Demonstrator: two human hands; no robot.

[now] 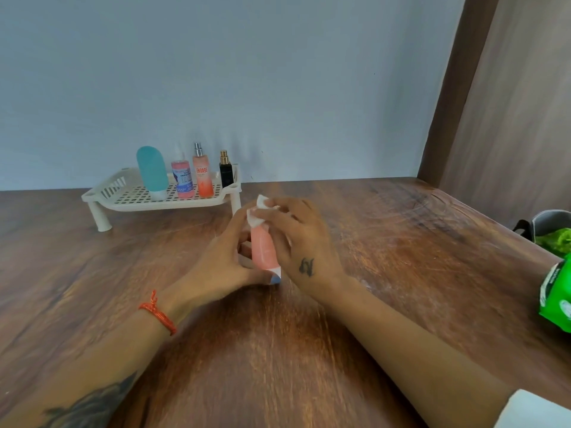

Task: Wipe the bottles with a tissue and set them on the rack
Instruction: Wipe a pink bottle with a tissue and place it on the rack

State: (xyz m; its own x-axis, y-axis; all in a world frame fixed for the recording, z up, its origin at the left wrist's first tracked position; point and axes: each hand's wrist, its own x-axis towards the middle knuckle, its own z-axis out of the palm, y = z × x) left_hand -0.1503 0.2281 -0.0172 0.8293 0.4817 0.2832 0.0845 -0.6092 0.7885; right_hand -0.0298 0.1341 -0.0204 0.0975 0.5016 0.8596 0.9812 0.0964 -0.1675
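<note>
A pink tube [262, 249] stands between my hands at the middle of the wooden table [386, 242]. My left hand [222, 261] grips its lower part from the left, thumb at its base. My right hand [298, 239] pinches a white tissue [258, 211] against the tube's top. A cream plastic rack [123, 197] stands at the back left. On it stand a teal bottle [152, 171], a pink bottle [182, 179], an orange spray bottle [202, 174] and a small black perfume bottle [226, 171].
A green tissue pack [556, 298] lies at the table's right edge. Behind it sits a grey bag with green contents [553, 230]. A blue-grey wall runs behind the table, and a wooden panel stands to the right.
</note>
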